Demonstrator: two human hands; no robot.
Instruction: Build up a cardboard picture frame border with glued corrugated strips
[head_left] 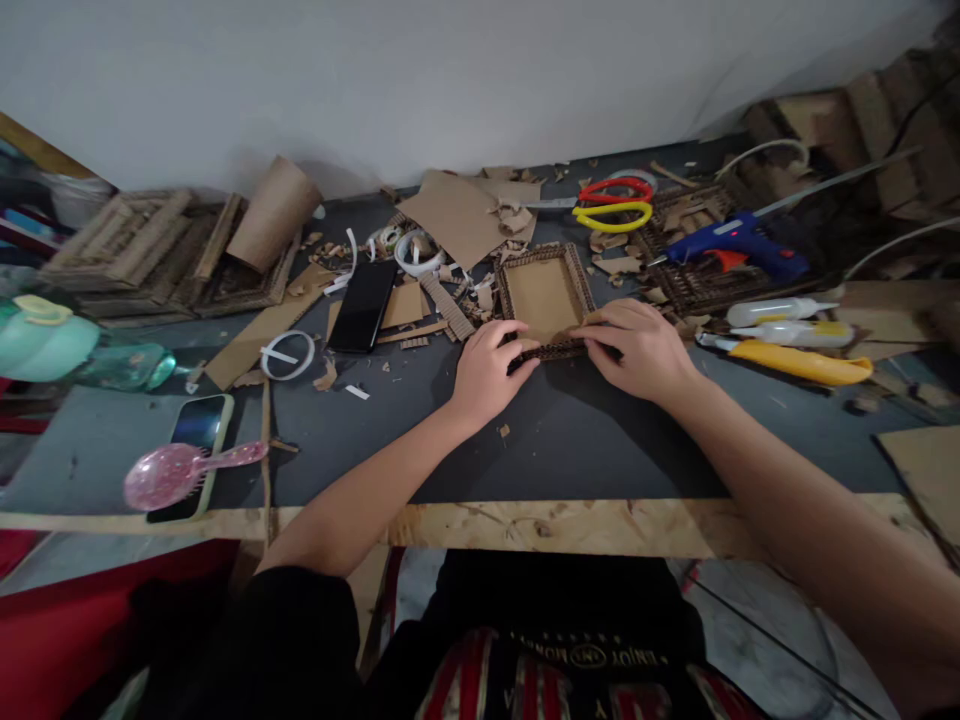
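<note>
A small rectangular cardboard tray (546, 290) with corrugated walls lies flat on the dark tabletop in front of me. My left hand (489, 368) grips its near left corner, fingers bent along the near wall. At the near right corner, my right hand (634, 345) pinches the wall between thumb and fingertips. The parts of the wall under my fingers are hidden. Behind the tray lie a flat cardboard sheet (450, 215) and scissors (613, 205) with red and yellow handles.
On the right are a blue glue gun (742, 245), small white bottles (787, 333) and a yellow-handled cutter (802, 362). Leftward lie a black phone (362, 308), tape ring (288, 356), pink hairbrush (169, 476), another phone (202, 425) and stacked cardboard frames (135, 245). Cardboard scraps surround the tray.
</note>
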